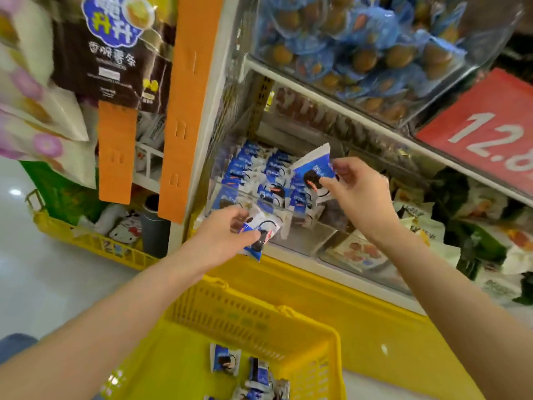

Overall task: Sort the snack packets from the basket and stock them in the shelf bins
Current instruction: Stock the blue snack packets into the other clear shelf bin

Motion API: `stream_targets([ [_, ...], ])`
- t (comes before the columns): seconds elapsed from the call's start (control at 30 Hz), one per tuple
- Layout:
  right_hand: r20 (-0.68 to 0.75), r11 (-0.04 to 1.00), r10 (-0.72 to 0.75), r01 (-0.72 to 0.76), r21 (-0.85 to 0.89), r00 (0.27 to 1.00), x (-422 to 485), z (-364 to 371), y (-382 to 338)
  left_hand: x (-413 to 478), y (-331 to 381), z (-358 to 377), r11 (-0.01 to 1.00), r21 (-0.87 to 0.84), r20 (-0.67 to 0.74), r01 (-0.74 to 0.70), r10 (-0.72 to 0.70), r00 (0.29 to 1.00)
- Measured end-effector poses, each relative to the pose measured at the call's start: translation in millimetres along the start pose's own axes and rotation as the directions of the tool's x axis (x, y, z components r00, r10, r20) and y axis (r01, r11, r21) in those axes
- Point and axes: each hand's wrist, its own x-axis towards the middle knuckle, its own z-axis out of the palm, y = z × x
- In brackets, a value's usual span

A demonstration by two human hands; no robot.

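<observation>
With the clear shelf bin (230, 197) already well filled with blue cookie packets (275, 166), the right hand (356, 197) pinched one packet (313, 168) in its fingers (341, 166) above it, the left hand (225, 236) gripped another packet (264, 230) just below, and several loose packets (225, 357) lay in the yellow basket (314, 350), left to stock.

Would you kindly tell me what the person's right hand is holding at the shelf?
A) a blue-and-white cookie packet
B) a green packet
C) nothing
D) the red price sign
A: the right hand pinches a blue-and-white cookie packet by its edge, above the clear bin of matching packets.
</observation>
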Motion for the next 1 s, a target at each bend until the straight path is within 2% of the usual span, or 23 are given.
stream_targets([
  [0.07,0.127,0.975,-0.007,0.035,-0.218,0.992,24,1,6,6,0,-4,0.995,-0.1,0.0,0.021,-0.021,1.0],
  [0.13,0.284,0.905,0.111,0.022,-0.424,0.952,43,5,12,12,0,-8,0.981,-0.191,0.001,0.037,-0.038,0.999],
  [0.2,0.405,0.844,0.224,0.032,-0.536,0.887,56,12,20,19,-1,-13,0.976,-0.219,-0.027,0.024,-0.031,0.999],
  [0.37,0.604,0.843,0.166,0.205,-0.497,0.78,64,41,42,32,-4,-17,0.957,-0.289,-0.057,0.035,-0.054,0.997],
  [0.47,0.663,0.846,0.173,0.234,-0.478,0.729,64,54,49,35,-6,-15,0.951,-0.307,-0.055,0.034,-0.053,0.997],
  [0.63,0.717,0.826,0.177,0.294,-0.481,0.674,64,61,51,37,-6,-10,0.947,-0.32,-0.033,0.033,-0.046,0.998],
  [0.73,0.707,0.812,0.166,0.311,-0.493,0.687,58,64,54,36,-4,-9,0.941,-0.335,-0.015,0.043,-0.052,0.999],
  [0.83,0.693,0.837,0.209,0.24,-0.492,0.69,56,59,48,33,-3,-8,0.933,-0.355,-0.008,0.054,-0.061,0.998],
  [0.9,0.632,0.903,0.238,0.071,-0.423,0.738,54,55,34,32,-3,-8,0.927,-0.373,-0.007,0.047,-0.053,0.999],
  [1.0,0.499,0.965,0.259,-0.244,-0.097,0.827,42,46,0,30,0,-8,0.904,-0.425,0.027,0.055,-0.049,0.998],
])
